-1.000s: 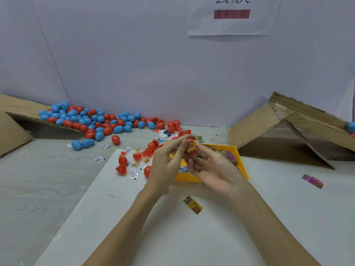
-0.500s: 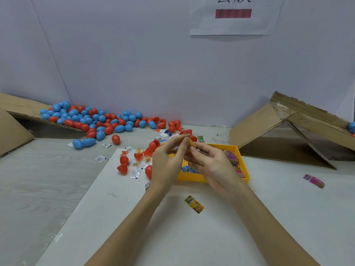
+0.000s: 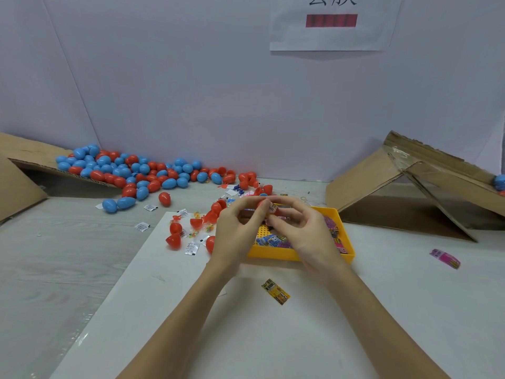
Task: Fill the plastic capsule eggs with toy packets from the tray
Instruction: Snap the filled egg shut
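Head view: both hands meet above the far edge of the yellow tray point(image 3: 276, 254), fingertips together around one small item. The left hand point(image 3: 237, 231) pinches a red capsule egg half point(image 3: 263, 204) between thumb and forefinger, fingers curled. The right hand point(image 3: 306, 228) comes in from the other side, fingers curled, pinching a toy packet point(image 3: 273, 207) right against the red half; packet and egg half touch, but whether the packet sits inside the shell cannot be told. Both grips clamped, one on each piece. Directly below the hands, the tray holds more coloured packets, partly hidden by the right hand. Tray rests on a white board point(image 3: 246, 337) laid on a grey wood-grain table point(image 3: 54, 263). Left of the tray, on the board's far corner: several loose red egg halves point(image 3: 175, 239) and small white sachets point(image 3: 191, 248). One yellow packet point(image 3: 276, 291) lies on the board near the person, apart from the tray. One pink packet point(image 3: 445, 258) lies well off to the right. Far left against the wall: a heap of blue and red eggs point(image 3: 131, 170) spilling off a cardboard flap point(image 3: 24, 151). Far right: a tipped cardboard box point(image 3: 382, 184). A paper sign point(image 3: 333, 23) is fixed to the wall above.
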A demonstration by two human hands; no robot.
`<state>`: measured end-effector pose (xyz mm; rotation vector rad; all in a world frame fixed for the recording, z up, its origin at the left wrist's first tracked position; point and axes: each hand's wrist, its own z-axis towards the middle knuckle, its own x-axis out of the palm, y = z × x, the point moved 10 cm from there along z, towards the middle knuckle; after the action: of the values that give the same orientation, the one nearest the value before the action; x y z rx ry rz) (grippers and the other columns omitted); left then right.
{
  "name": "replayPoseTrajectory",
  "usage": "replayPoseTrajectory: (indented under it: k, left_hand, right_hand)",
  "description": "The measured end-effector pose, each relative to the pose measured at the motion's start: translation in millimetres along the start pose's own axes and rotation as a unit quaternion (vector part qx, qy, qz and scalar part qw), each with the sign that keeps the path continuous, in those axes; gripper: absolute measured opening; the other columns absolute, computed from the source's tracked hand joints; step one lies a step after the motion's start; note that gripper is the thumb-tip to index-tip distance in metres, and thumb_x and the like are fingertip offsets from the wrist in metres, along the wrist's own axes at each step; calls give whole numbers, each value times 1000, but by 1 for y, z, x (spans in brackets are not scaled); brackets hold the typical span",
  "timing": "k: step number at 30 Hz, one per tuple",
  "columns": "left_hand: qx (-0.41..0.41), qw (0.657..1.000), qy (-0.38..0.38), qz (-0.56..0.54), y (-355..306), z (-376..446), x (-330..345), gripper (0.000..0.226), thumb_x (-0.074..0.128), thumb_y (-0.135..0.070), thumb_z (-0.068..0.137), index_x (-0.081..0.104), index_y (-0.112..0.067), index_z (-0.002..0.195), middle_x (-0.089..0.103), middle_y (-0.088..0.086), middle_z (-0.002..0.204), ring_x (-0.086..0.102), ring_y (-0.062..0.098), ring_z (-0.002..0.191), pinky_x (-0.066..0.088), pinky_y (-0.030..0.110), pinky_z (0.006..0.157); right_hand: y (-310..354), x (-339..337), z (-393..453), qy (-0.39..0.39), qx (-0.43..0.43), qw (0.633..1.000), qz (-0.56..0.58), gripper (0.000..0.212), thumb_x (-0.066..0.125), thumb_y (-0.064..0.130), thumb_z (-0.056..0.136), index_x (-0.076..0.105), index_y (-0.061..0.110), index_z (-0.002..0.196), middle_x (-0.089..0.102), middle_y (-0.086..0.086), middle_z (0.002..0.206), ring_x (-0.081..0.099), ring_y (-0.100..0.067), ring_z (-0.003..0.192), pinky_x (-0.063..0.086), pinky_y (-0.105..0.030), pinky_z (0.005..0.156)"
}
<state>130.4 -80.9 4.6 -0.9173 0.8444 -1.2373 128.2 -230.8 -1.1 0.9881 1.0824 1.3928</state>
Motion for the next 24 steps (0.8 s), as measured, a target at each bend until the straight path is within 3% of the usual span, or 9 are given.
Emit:
replayPoseTrajectory:
  k: [2, 6, 11, 16, 21, 24]
  left_hand:
    - [-1, 1000, 4, -11, 1, 0, -1, 23, 68, -25, 97, 75, -18, 118, 77, -4, 102, 74, 16, 97, 61, 30, 84]
    - [38, 999, 29, -18, -9, 0, 4, 33, 68, -12, 96, 70, -18, 129, 72, -3, 117, 71, 9, 106, 57, 22, 88]
    - [41, 998, 32, -27, -7, -2, 8, 27, 68, -12, 97, 74, -17, 123, 75, -6, 114, 71, 9, 108, 58, 21, 87]
    - [56, 998, 9, -9, -7, 0, 0, 25, 71, -11, 94, 76, -14, 119, 77, -2, 106, 72, 14, 102, 59, 24, 84]
    - [62, 998, 13, 26, -6, 0, -1, 26, 69, -11, 96, 76, -16, 120, 74, 1, 100, 69, 21, 97, 60, 42, 84]
    - [88, 995, 9, 52, -11, -4, 2, 26, 68, -14, 97, 75, -20, 121, 75, -6, 105, 70, 14, 101, 60, 35, 84]
  right_hand:
    - [-3, 0, 2, 3, 8, 1000, 24, 30, 66, 15, 100, 69, 24, 129, 76, -8, 112, 75, -21, 101, 61, -30, 80]
    - [-12, -4, 3, -35, 51, 997, 48, 33, 66, 36, 97, 68, 15, 124, 78, -5, 104, 77, -21, 92, 61, -26, 68]
    - [-12, -14, 3, -57, 27, 998, 18, 22, 71, 17, 97, 68, 13, 118, 80, -6, 90, 78, -20, 83, 60, -24, 66]
    - [-12, -10, 3, -37, 25, 999, 26, 19, 71, 19, 97, 68, 20, 116, 80, -4, 92, 78, -21, 86, 60, -24, 67]
    - [-11, -8, 1, -32, 27, 999, -12, 16, 67, 20, 100, 65, 18, 115, 80, -5, 90, 78, -24, 81, 62, -28, 66]
    - [-6, -9, -1, -34, 22, 998, -40, 16, 67, 17, 100, 64, 15, 115, 79, -5, 88, 78, -23, 80, 63, -29, 65]
